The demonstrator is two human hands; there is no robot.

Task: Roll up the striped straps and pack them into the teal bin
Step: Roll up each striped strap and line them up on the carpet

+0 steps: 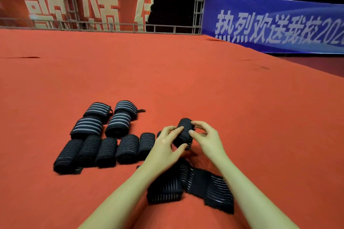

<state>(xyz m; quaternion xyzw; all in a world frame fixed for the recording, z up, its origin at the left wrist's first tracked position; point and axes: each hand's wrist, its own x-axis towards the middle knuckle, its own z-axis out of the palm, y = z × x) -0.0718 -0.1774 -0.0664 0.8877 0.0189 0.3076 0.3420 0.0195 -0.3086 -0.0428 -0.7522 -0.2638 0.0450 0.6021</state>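
Observation:
A partly rolled black striped strap (184, 132) is held above the red carpet by both hands. My left hand (167, 147) grips its left side and my right hand (206, 137) pinches its right end. The strap's loose tail (204, 186) trails back between my forearms, lying flat and crumpled. Several finished rolls (100, 135) lie in rows on the carpet to the left, the far ones with wider grey stripes. No teal bin is in view.
Red carpet (186, 80) covers the floor all around. A metal truss fence (111, 26) with red and blue banners stands far behind. The carpet's right edge drops to a darker floor (316, 65).

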